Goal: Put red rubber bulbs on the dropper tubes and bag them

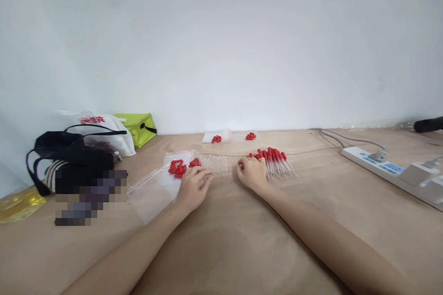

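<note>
My left hand [194, 189] rests at the near end of a row of clear thin tubes [218, 166]. Its thumb and fingertips come together at the tubes in a pinch, and what lies between them is too small to make out. Just left of these fingers, loose red rubber bulbs [177, 168] lie on clear plastic bags [152, 198]. My right hand [252, 173] is closed, its fingers curled inward and hiding anything they hold. Right beside it lies a row of droppers [278, 161], clear tubes with red bulbs on their far ends; the hand covers part of this row.
Two small groups of red bulbs [216, 139] lie on bags near the wall. At left are a black bag [79, 161], a white plastic bag [121, 131] and a lime-green box bag [140, 129]. A power strip [377, 166] with cords stands at right.
</note>
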Demonstrator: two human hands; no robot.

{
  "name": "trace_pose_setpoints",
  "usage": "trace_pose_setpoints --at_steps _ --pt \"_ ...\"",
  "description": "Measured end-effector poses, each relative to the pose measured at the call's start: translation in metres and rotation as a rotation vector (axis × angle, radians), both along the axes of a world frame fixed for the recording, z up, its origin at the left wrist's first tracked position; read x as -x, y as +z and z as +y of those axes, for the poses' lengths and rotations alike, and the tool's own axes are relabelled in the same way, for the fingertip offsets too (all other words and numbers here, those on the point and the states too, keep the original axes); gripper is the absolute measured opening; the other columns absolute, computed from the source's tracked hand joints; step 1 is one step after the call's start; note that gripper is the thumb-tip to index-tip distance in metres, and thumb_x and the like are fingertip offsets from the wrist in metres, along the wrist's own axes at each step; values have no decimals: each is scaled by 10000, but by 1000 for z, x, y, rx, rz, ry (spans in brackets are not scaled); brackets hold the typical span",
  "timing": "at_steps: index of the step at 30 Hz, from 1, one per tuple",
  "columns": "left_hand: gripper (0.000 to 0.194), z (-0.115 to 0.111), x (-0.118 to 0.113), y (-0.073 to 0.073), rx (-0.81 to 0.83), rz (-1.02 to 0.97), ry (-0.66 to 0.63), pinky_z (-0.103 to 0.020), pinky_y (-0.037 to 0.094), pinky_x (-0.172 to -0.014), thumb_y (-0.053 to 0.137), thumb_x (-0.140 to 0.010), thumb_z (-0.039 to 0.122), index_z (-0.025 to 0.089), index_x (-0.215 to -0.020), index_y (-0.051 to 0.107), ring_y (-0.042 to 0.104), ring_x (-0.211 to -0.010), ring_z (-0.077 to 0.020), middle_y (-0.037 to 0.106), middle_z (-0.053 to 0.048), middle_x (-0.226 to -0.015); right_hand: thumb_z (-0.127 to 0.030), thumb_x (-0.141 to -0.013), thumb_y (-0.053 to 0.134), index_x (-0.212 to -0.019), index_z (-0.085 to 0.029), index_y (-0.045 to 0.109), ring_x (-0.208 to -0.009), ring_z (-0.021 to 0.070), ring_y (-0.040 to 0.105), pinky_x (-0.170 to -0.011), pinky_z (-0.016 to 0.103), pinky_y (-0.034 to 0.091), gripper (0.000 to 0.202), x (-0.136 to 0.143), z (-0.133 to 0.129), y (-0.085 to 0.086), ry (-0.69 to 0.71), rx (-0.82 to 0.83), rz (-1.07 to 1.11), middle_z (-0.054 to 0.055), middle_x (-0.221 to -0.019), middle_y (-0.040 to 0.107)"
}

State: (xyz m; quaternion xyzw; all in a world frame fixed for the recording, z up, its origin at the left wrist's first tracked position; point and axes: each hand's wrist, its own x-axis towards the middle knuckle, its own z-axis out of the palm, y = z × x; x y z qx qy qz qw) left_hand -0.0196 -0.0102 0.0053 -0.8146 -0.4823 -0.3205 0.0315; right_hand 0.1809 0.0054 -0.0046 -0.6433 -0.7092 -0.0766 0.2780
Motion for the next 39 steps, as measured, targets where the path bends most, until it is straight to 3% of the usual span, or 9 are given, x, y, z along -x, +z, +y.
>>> trace_pose_setpoints --at_steps 4,7,9,12,22,27,31,34,39 --pt "333 32 30 13 55 90 389 -439 309 -900 440 -806 371 232 -1074 582 419 -1085 -284 487 -98 -1179 -313 -794 396 -884 -177 605 -828 206 557 -754 350 224 265 25 14 3 -41 139 43 86 -820 655" --pt "446 53 51 15 239 194 519 -535 245 -901 343 -823 472 274 -1199 478 299 -1189 -342 389 -117 -1287 -330 -798 388 -911 -155 603 -856 221 561 -775 354 238 299 38 22 5 -78 244 58 116 -868 649" --pt "465 62 58 10 332 230 484 -529 252 -900 288 -836 489 286 -1220 452 305 -1194 -334 400 -115 -1282 -316 -799 380 -885 -143 612 -855 227 565 -774 355 250 301 43 24 5 -83 286 58 131 -885 644" --pt "433 66 55 1 341 256 389 -416 271 -938 302 -838 473 297 -1186 490 370 -1162 -259 460 -78 -1230 -288 -786 392 -835 -136 622 -835 228 573 -766 353 261 280 44 26 4 -78 312 47 138 -874 646" --pt "446 56 14 -8 278 245 214 -338 282 -943 324 -836 472 259 -1191 493 407 -1108 -229 486 -67 -1177 -253 -777 388 -796 -139 633 -820 214 576 -731 335 269 271 18 6 3 -61 302 -15 124 -844 650" --pt "401 46 -3 -6 283 217 173 -354 311 -912 363 -829 460 304 -1172 498 426 -1081 -223 525 -41 -1119 -231 -766 393 -800 -139 624 -795 203 572 -708 327 270 251 -2 -12 2 -54 242 -102 114 -850 641" --pt "384 51 -16 4 253 159 224 -487 249 -913 395 -809 471 268 -1086 567 350 -1144 -303 489 -81 -1173 -210 -765 387 -802 -150 615 -796 190 564 -701 316 269 239 -11 -24 1 -44 212 -109 100 -871 634" --pt "300 62 -30 13 200 120 71 -432 290 -900 485 -780 367 229 -1018 605 416 -1083 -274 516 -86 -1132 -209 -766 386 -808 -136 609 -811 197 557 -702 317 271 239 -12 -28 3 -52 215 -114 113 -896 626" --pt "101 78 -56 17 234 144 -161 -311 392 -778 658 -629 274 203 -701 665 543 -823 -214 616 -33 -784 -180 -753 391 -874 -100 593 -802 225 558 -699 344 284 249 -10 -30 8 -51 257 -186 152 -903 617"
